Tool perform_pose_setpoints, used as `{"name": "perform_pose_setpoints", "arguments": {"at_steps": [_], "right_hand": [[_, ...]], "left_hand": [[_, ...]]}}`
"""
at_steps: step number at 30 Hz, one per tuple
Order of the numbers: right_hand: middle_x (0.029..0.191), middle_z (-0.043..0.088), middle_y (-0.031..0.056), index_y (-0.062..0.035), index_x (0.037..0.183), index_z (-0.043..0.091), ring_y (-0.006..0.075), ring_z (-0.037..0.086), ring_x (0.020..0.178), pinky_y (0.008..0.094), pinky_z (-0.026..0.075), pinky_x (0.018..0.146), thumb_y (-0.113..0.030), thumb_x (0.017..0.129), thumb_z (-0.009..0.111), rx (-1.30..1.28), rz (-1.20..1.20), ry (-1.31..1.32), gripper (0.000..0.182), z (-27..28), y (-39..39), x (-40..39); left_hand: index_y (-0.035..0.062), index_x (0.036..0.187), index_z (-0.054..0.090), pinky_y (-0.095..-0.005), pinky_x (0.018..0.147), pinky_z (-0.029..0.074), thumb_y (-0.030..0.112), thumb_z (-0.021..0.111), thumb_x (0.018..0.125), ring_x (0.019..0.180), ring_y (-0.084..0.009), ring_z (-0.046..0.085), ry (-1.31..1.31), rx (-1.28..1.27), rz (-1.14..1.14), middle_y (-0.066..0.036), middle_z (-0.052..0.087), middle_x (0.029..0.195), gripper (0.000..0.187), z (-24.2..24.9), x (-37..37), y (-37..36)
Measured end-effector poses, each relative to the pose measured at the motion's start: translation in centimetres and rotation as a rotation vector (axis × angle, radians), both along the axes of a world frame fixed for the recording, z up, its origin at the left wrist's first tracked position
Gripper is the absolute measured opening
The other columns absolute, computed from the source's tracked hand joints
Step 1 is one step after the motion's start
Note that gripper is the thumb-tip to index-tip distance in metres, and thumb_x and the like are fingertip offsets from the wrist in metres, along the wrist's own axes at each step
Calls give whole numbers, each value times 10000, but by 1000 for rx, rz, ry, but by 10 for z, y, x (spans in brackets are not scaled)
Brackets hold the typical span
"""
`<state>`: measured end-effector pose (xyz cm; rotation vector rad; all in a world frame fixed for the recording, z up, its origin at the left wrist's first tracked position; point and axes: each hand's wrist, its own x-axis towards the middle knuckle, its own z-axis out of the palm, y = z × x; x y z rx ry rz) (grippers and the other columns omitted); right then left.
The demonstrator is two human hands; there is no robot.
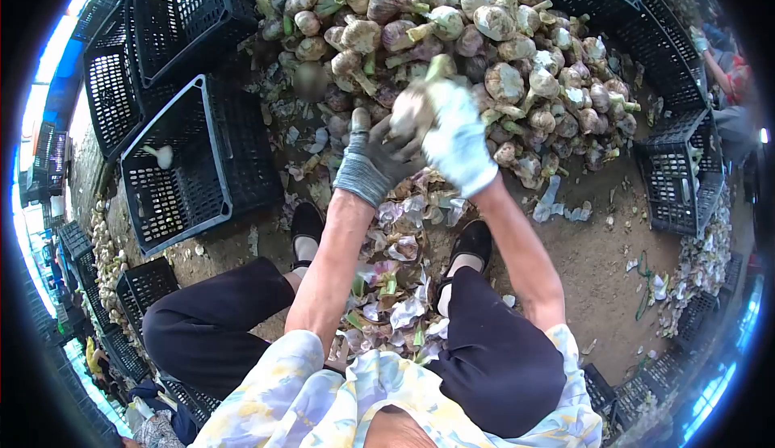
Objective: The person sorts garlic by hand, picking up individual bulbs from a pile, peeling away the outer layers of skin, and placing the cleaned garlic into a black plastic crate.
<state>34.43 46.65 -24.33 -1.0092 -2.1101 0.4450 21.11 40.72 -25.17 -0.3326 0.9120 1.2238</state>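
Observation:
My left hand [378,153], in a dark grey glove with a striped cuff, has its fingers curled under a garlic bulb [412,110], thumb pointing up. The bulb is slightly blurred, its stem [440,67] tilted up and to the right. Against the bulb's right side, my right hand [458,137], in a pale white-blue glove, is smeared by motion, so its fingers do not show clearly. Just beyond both hands rises a large heap of garlic bulbs [504,82] with cut stems. Loose garlic skins [408,311] lie on the ground beneath my hands and between my feet.
A black plastic crate [214,157] with one bulb [161,156] in it stands tilted at the left. More crates [182,20] stand behind it, with another crate [682,177] at the right. A person in red [735,77] is at the far right edge.

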Motion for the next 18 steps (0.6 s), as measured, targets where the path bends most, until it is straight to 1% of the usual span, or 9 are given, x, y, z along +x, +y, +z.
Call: {"name": "perform_pose_setpoints", "arguments": {"at_steps": [1,3,5,7,11,13,15,17,18], "right_hand": [[1057,564,149,-50,1108,542,329,534,953,389,440,833,17,638,604,9,57,27,479,-12,-25,-1],[1102,536,158,-26,1147,498,275,514,1055,372,424,888,-36,664,673,-363,208,288,514,6,-63,12],[1119,546,109,-17,1146,499,185,531,1041,309,466,851,-27,755,650,-1045,169,1193,419,-11,-75,28],[1036,596,45,-27,1121,524,123,556,949,261,470,823,-41,789,642,-1350,86,1100,353,-28,-69,43],[1023,613,22,-23,1118,565,97,551,927,242,438,836,-56,778,655,-1253,83,1136,353,-22,-74,30],[986,625,20,-26,1108,579,92,563,876,241,450,804,-57,783,648,-1337,-3,1097,333,-19,-79,36],[993,624,29,-21,1102,577,106,575,869,248,458,794,-68,776,656,-1344,-24,1048,339,-30,-82,41],[1001,624,39,-16,1097,574,119,587,862,254,467,783,-79,770,665,-1350,-50,998,345,-44,-87,47],[992,624,41,-14,1072,584,119,587,859,250,471,768,-76,773,661,-1341,-16,1013,315,-51,-87,50]], "left_hand": [[2,1110,522,-429,829,481,459,521,849,932,-281,559,-392,206,126,-134,589,1011,527,-20,1,-1],[12,1149,499,-397,836,488,412,516,862,959,-269,574,-135,326,9,-152,574,1087,493,-57,-6,-13],[23,1172,490,-392,822,502,349,532,862,916,-266,595,50,447,26,-149,568,1087,451,-37,1,-31],[24,1174,478,-352,809,491,270,567,849,901,-223,573,478,437,-15,-118,555,1062,417,-36,9,-49],[20,1241,412,-291,908,386,219,574,845,1001,-170,489,1325,636,-133,-84,514,1088,472,-26,49,-60],[22,1221,415,-288,892,394,220,575,850,975,-158,494,1284,621,-103,-77,525,1055,450,-15,60,-63],[24,1155,459,-278,841,418,245,561,867,914,-138,508,926,430,-28,-67,543,990,377,-13,64,-67],[46,1113,507,-244,656,471,347,514,900,737,-101,528,1110,441,-29,-42,555,905,370,-43,57,-60],[43,1104,514,-243,661,471,348,490,911,740,-101,527,935,394,-57,-39,554,903,362,-48,53,-62]]}}
